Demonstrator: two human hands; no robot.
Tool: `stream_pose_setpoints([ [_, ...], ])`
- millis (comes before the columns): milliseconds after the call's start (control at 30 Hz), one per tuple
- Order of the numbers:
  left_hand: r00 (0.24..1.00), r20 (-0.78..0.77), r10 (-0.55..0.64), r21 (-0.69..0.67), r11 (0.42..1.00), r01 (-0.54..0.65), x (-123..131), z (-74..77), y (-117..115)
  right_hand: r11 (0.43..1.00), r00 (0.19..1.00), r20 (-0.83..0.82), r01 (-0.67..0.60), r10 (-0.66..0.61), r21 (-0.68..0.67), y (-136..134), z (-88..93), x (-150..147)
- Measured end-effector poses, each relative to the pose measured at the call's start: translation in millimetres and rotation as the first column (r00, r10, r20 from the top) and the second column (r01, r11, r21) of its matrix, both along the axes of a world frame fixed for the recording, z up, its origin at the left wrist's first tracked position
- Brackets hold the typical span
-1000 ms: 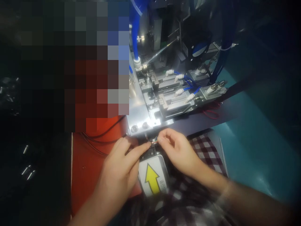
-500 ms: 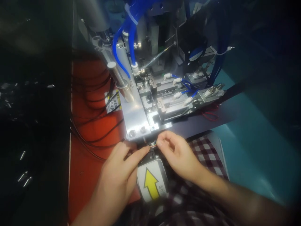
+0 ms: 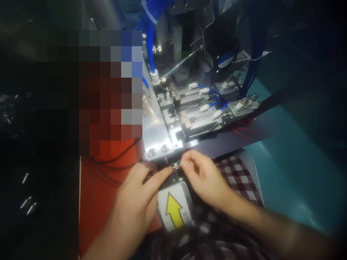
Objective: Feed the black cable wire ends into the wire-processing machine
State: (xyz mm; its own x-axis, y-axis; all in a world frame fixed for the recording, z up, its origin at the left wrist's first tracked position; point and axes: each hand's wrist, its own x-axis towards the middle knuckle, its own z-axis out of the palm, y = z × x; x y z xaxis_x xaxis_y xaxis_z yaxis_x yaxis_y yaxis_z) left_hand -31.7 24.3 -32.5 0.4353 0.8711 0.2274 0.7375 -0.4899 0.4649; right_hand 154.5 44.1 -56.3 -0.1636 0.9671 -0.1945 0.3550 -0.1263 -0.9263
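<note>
**Wire end pinched at the plate's edge**

Wire end (image 3: pixel 176 167), tiny with a reddish glint, sits between two sets of fingertips just below the smooth, bolted metal plate (image 3: pixel 154 135). The left hand (image 3: pixel 138 200) nips it with thumb and forefinger. The right hand (image 3: pixel 203 177) does likewise, its other fingers curled in. A glossy yellow-arrow label (image 3: pixel 175 211) lies beneath, with checked cloth (image 3: pixel 238 173) beside it.

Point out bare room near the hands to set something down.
Free: the red surface left of the left hand, below the black cables; the teal surface right of the checked cloth. Crowded: the metal plate with blue hoses, and its front edge, where left hand and right hand pinch a small part.
</note>
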Motion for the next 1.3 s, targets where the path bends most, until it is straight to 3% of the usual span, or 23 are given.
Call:
stream_pose_setpoints([
  [300, 0.960, -0.259, -0.107, -0.009, 0.994, 0.108, -3.5, -1.3, 0.6, 0.999, 0.994, 0.113, -0.003, -0.001, 0.034, 0.2, 6.8, -1.7],
  [433, 0.954, -0.280, -0.104, -0.038, 0.995, 0.097, -4.3, -2.2, -0.9, 1.000, 0.998, 0.070, 0.004, -0.004, 0.007, 1.2, 5.2, 0.0],
  [633, 0.974, -0.213, -0.078, -0.014, 0.997, 0.076, -4.4, -4.4, 1.0, 0.986, 0.995, -0.100, -0.013, -0.003, -0.163, 4.7, 2.6, 5.3],
  [867, 0.996, -0.085, -0.028, 0.015, 0.999, 0.030, -1.2, -1.9, 1.4, 0.994, 0.998, -0.045, 0.046, -0.042, 0.099, 0.2, 4.6, 5.6],
  [1300, 0.998, -0.054, -0.023, -0.012, 1.000, 0.022, -1.3, -2.3, -0.5, 0.982, 0.997, 0.072, 0.013, -0.027, 0.187, -4.4, 5.2, -1.9],
])
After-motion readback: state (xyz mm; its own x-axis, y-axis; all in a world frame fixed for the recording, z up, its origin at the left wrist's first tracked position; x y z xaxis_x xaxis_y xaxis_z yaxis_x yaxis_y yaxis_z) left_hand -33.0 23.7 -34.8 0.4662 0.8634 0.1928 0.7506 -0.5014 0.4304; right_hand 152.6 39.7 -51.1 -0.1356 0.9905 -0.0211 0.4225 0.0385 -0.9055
